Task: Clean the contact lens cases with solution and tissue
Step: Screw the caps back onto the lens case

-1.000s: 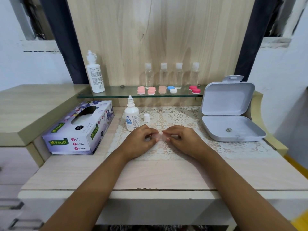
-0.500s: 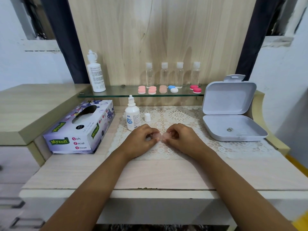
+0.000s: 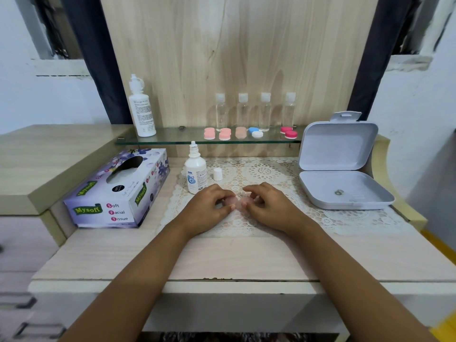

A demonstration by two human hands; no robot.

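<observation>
— Which step is in hand?

— Opening the case, by my reading. The left hand [image 3: 209,206] and right hand [image 3: 270,206] meet over the lace mat [image 3: 271,219], fingers curled, each pinching one end of a pale pink lens case [image 3: 234,200]. It sits low at the mat, and I cannot tell whether it rests on it, nor whether the lids are being twisted.

— And the next move?

— Solution, I judge. The small solution bottle [image 3: 196,171] stands uncapped just behind the left hand, its cap [image 3: 217,174] beside it. One hand would have to let go and reach back while the other keeps the case level. The tissue box [image 3: 118,191] lies at the left, with no sheet drawn out that I can see.

— Count things for me.

— One case in the hands. Five shelf cases [image 3: 224,134] stand in a row on the glass shelf [image 3: 172,140] — three pinkish, one blue and white, one red. Four clear bottles [image 3: 243,112] stand behind them. There are two white bottles: the small one and a tall bottle [image 3: 142,109] at the shelf's left end. One loose cap, one tissue box, and one grey box [image 3: 343,166] lying open at the right of the surface [image 3: 234,257].
</observation>
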